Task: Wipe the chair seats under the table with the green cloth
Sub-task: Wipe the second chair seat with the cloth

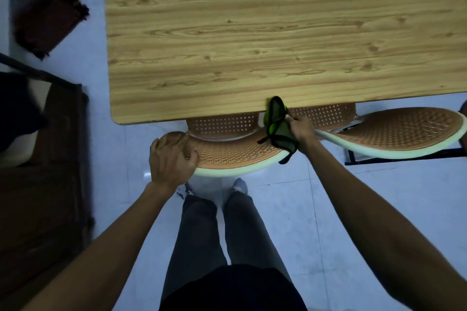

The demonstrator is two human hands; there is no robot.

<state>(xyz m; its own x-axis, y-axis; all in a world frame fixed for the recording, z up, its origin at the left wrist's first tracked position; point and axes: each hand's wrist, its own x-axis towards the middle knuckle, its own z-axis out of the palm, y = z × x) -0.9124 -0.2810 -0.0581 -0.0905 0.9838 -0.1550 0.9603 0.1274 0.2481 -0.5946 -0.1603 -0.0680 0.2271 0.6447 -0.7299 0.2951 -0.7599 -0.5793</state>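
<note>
Head view: looking straight down, so near stuff first.
Legs: person's legs (214, 235) stand right behind the near chair, feet close to its rim, so yanking it back could bump the shins.
Left hand: left hand (171, 156) is flat on the left end of the near chair (227, 151), fingers curled over the backrest edge, holding it rather than pinching it. If it pulls one-sided, the chair could twist and knock its neighbour.
Right hand: right hand (302, 131) is closed on the cloth (278, 124), bunched up between the two chairs and just at the table (252, 33) edge.
Cloth: it hangs in loose folds with a dark strip dangling below the hand; that loose end could snag on the woven mesh or slip out mid-wipe. Bunched like this it'd also only clean a narrow stripe.
Right chair: right chair (404, 131) touches or overlaps the near one around the cloth, can't tell which.
Seats: seats (222, 125) are mostly tucked under the table, only thin slivers show, so no idea how dirty they are. Reaching in blind risks knuckles on the table edge.
Lighting: dim, so dust won't show.
Far left: a dark reddish mat (48, 17) on the floor, blurry; dark furniture on the left is cut off.
</note>
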